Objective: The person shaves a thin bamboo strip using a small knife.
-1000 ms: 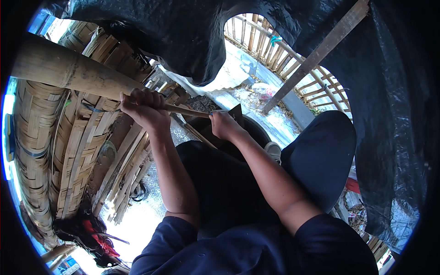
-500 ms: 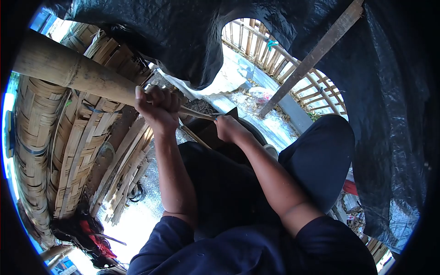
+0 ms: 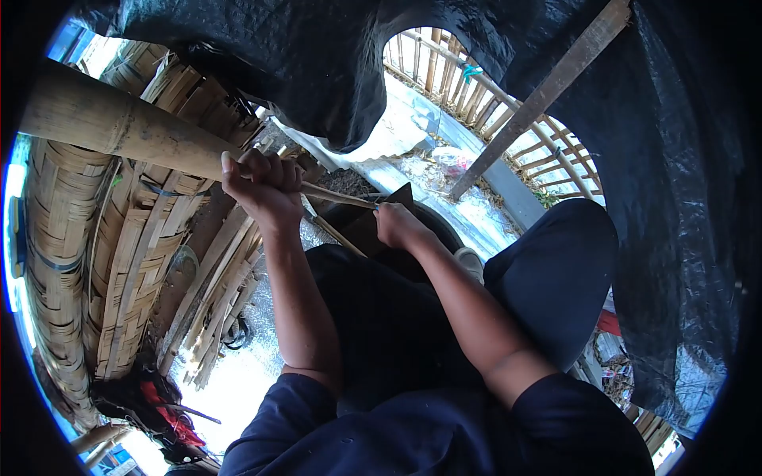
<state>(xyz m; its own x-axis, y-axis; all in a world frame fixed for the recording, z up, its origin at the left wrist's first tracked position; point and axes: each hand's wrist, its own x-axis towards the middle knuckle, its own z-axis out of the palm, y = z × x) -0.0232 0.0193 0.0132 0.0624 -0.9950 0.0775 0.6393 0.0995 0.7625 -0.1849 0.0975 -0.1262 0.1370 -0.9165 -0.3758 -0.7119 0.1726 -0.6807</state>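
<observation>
Clenched around a thin strip (image 3: 341, 196), my left hand (image 3: 268, 188) sits beside a bamboo pole (image 3: 119, 127). I see the right hand (image 3: 399, 225) fisted farther along the strip.

From my end I see a pale tan stick (image 3: 341, 196), navy shirt (image 3: 444, 436), black tarp (image 3: 302, 63) — plus straw-coloured bamboo (image 3: 63, 230) in crisscross weave, and a teal tie (image 3: 471, 71).

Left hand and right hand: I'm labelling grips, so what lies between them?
A stretch of a slender tan stick spans the gap from the left hand to the right hand, as the head view shows.
</observation>
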